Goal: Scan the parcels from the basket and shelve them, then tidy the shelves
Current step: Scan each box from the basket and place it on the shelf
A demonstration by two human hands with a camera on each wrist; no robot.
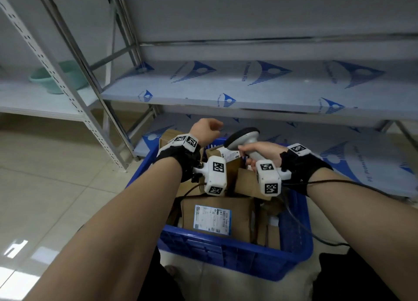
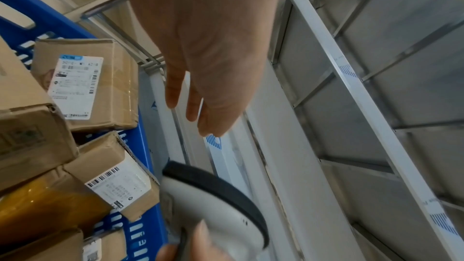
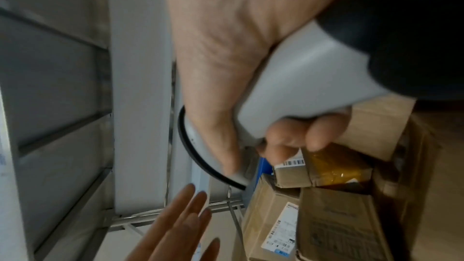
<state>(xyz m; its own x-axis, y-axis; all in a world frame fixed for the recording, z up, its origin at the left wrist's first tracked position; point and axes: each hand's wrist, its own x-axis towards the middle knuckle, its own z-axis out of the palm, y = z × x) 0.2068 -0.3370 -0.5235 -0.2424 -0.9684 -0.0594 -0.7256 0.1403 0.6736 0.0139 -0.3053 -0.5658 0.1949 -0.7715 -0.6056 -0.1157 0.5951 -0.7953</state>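
A blue basket (image 1: 226,255) on the floor holds several brown cardboard parcels. The nearest is a large parcel (image 1: 217,219) with a white-and-blue label facing up. My right hand (image 1: 260,152) grips the handle of a grey barcode scanner (image 1: 243,137), whose head hangs over a small labelled parcel (image 1: 226,155) at the basket's far side. My left hand (image 1: 207,128) hovers over the basket's far left corner, empty, its fingers (image 2: 200,106) relaxed and nearly straight. Another labelled parcel (image 2: 85,86) leans against the basket wall (image 2: 150,166). In the right wrist view the scanner (image 3: 301,86) fills my right hand (image 3: 238,47).
A metal rack stands right behind the basket, with a film-covered middle shelf (image 1: 226,90) and a low shelf (image 1: 362,164). A green basin (image 1: 56,78) sits on a second rack at the left. The scanner's black cable (image 1: 316,237) trails across the basket's right side. Tiled floor lies to the left.
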